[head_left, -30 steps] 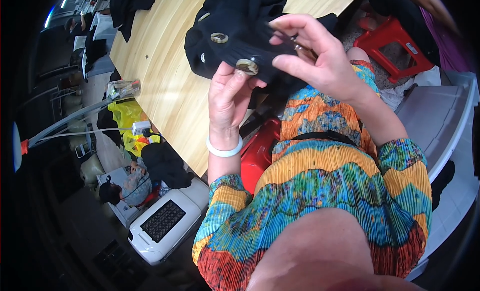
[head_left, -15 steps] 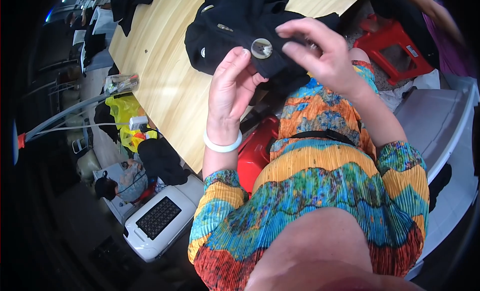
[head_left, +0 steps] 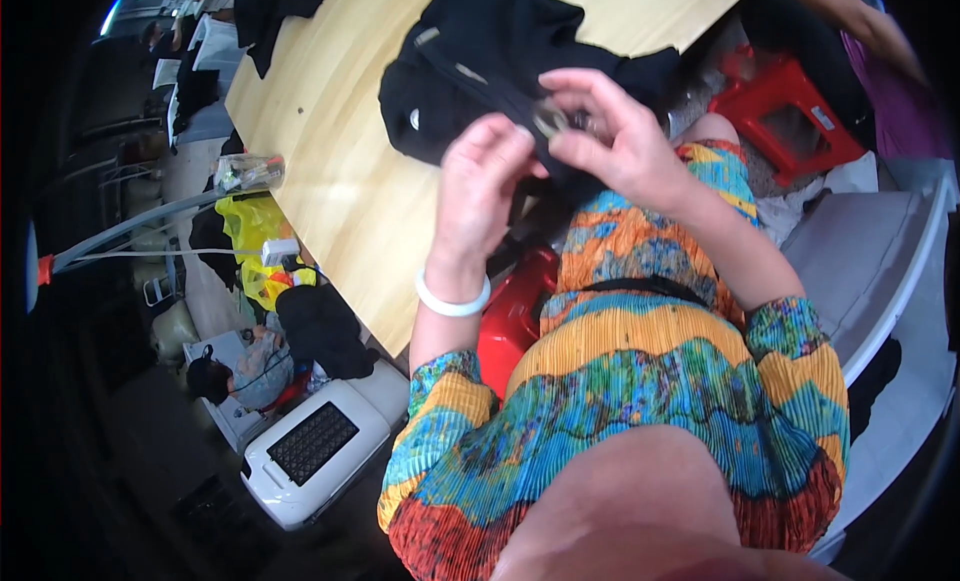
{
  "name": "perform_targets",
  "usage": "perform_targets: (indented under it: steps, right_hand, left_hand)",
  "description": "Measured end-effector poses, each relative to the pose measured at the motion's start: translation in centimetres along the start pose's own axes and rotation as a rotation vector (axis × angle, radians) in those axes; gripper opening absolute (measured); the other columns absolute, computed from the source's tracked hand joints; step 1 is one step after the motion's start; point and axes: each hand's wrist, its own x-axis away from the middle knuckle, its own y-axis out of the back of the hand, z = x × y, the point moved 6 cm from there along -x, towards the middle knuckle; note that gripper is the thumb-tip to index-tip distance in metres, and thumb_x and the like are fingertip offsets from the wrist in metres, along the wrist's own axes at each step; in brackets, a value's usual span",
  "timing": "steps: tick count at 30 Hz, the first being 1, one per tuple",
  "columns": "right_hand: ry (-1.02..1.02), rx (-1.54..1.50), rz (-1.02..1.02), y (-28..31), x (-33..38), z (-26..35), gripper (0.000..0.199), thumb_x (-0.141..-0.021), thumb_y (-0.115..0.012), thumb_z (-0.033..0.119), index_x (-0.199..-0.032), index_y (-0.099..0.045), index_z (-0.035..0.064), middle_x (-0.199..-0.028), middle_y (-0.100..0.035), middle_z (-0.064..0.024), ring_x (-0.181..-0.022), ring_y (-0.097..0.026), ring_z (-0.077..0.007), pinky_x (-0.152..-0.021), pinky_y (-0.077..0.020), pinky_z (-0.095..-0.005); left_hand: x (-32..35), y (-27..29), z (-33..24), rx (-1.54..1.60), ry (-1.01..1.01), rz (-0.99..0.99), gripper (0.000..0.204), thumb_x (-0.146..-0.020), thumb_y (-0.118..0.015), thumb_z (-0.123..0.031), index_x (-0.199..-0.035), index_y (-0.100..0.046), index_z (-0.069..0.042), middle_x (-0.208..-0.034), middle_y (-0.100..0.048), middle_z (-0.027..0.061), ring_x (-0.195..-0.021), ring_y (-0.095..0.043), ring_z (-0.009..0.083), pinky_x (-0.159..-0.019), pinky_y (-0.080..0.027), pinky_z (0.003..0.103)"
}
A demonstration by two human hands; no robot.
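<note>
- Black garment (head_left: 500, 26): bunched on table's near edge, ahead of left hand, with front edge raised between both hands and lower folds hanging toward lap.
- Round button (head_left: 549, 117): on raised edge, blurred, right beside right thumb tip, just past left fingertips.
- Left hand (head_left: 478, 176): at garment's near edge, thumb and bent fingers pinching cloth.
- Right hand (head_left: 635, 146): over garment's right part, thumb and forefinger curled with a gap between, button at that gap. Too blurred, can't tell if gripping.
- Pale bracelet (head_left: 452, 299): around left wrist.
- Multicoloured pleated dress (head_left: 620, 331): below hands, dark belt (head_left: 650, 284) across waist.
- Wood-grain table (head_left: 330, 171): under garment, running off to upper left.
- Red seat (head_left: 515, 311): low, beside dress, partly hidden.
- Grey lid (head_left: 850, 251): on right, within pale container's rim.
- Red stool (head_left: 795, 166): on floor, upper right, near another person's purple clothing (head_left: 895, 101).
- Clear package (head_left: 248, 171): at table's left corner, yellow bag (head_left: 248, 221) just below.
- White case with dark grille (head_left: 375, 411): lower left, near black cloth (head_left: 320, 331).
- Seated co-worker (head_left: 262, 371): farther left, dark headwear.
</note>
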Motion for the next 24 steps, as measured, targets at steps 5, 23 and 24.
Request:
perform_targets:
  steps: [5, 23, 24]
  right_hand:
    - [-0.203, 0.004, 0.192, 1.1, 1.8, -0.3, 0.042, -0.07, -0.067, 0.011, -0.106, -0.049, -0.001, -0.093, -0.054, -0.0047, -0.085, -0.051, -0.0079, -0.074, -0.0423, -0.0206]
    - [0.309, -0.935, -0.01, 16.3, 5.1, 9.1, 0.056, -0.075, -0.063, 0.026, -0.123, -0.038, 0.0113, -0.124, -0.038, -0.0061, -0.119, -0.033, -0.0248, -0.099, -0.0258, -0.0483]
    - [0.335, -0.873, 0.026, 15.6, 5.2, 10.2, 0.063, -0.072, -0.066, 0.027, -0.122, -0.033, 0.0096, -0.119, -0.042, -0.0091, -0.116, -0.037, -0.0253, -0.098, -0.0303, -0.0468]
  left_hand:
    - [1.3, 0.6, 0.9, -0.363, 0.058, 0.124, 0.011, -0.083, -0.053, -0.009, -0.088, -0.057, -0.001, -0.08, -0.059, 0.0051, -0.072, -0.057, 0.0112, -0.065, -0.046, 0.022]
    - [-2.8, 10.4, -1.3, -0.727, -0.187, -0.477, 0.027, -0.081, -0.054, -0.017, -0.103, -0.051, -0.002, -0.095, -0.054, 0.0099, -0.077, -0.054, 0.0137, -0.056, -0.046, 0.023]
    - [-3.7, 10.4, -1.3, -0.71, -0.116, -0.455, 0.041, -0.084, -0.05, -0.034, -0.106, -0.049, 0.0, -0.095, -0.055, 0.0117, -0.079, -0.055, 0.0146, -0.059, -0.045, 0.024]
